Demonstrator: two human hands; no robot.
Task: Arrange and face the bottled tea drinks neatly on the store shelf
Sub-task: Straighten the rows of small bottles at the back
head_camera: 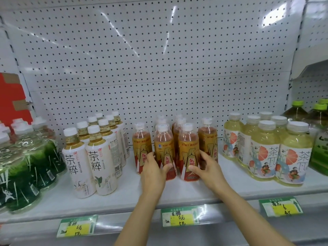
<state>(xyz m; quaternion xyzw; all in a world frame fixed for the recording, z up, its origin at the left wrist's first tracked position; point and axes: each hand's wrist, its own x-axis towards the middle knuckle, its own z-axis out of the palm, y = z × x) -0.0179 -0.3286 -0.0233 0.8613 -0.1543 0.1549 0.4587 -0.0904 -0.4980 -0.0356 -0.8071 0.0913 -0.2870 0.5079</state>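
Several orange-and-red labelled tea bottles with white caps stand in rows at the middle of the white shelf (177,194). My left hand (154,172) wraps around the lower part of the front-left orange bottle (164,150). The front-right orange bottle (188,150) is gripped low by my right hand (206,167). The two front bottles stand upright, side by side, labels facing me. Another orange bottle (142,146) stands just left of my left hand, and one more (208,139) behind my right hand.
White-labelled tea bottles (93,160) stand in rows to the left, green bottles (21,171) at far left. Pale yellow bottles with flower labels (262,151) fill the right, dark green-capped bottles (317,118) behind them. Price tags (179,216) hang on the shelf's front edge. A pegboard wall backs the shelf.
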